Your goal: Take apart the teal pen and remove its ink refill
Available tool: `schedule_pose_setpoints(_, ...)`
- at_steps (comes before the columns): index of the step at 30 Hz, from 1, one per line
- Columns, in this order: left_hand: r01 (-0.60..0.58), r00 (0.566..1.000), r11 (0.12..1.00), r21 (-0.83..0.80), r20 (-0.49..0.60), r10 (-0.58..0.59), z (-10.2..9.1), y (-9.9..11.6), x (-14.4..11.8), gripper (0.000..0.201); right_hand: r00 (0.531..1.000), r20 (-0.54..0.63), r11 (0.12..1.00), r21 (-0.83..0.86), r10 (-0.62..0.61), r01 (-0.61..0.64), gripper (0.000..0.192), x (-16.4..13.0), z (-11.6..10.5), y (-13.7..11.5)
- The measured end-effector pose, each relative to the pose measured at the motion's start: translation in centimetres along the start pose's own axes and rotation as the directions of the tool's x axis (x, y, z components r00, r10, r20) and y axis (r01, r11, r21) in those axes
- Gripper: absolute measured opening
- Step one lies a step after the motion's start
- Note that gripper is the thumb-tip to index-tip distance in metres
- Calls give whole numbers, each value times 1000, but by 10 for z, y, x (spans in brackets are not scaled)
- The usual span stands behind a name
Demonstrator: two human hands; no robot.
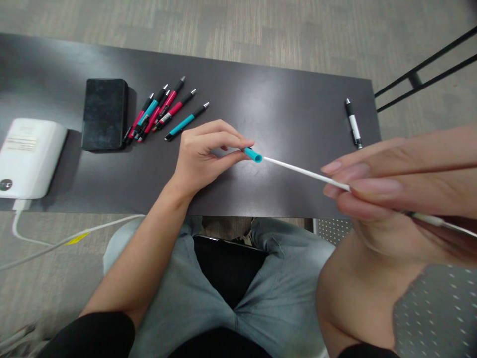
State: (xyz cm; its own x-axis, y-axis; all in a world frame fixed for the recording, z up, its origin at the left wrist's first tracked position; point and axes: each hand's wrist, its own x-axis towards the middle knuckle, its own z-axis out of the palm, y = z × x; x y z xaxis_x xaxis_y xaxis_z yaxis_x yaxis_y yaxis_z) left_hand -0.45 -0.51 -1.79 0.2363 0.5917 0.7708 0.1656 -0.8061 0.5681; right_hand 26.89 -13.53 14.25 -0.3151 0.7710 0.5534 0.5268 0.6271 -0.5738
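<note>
My left hand [203, 154] pinches a teal pen barrel [254, 154] between thumb and fingers above the table. The barrel's hollow end points right, toward my right hand. My right hand [395, 194], large and close to the camera, has its fingertips closed on a thin white pen refill [305, 172]. The refill's far tip appears right beside the barrel's open end; I cannot tell whether they touch. A slim pale and dark piece [427, 218] shows beneath the right fingers, its kind unclear. Left of the barrel lies a teal pen [186, 122] with a black grip.
On the dark table [283, 104] several red and teal pens [158, 112] lie in a pile beside a black box [105, 114]. A white device [32, 156] with a white cable [93, 224] stands far left. One white and black pen [353, 123] lies near the right edge.
</note>
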Motion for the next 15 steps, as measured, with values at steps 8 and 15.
schedule_pose_setpoints(8, -66, 998, 993, -97, -28, 64, 1, -3, 4, 21, 980, 196, 998, 48, 33, -43, 35, 26, -7, 6)
schedule_pose_setpoints(15, -66, 998, 982, -175, -19, 64, -1, -3, 7, 13, 882, 469, 996, -54, -39, 73, 48, 18, -39, 33)
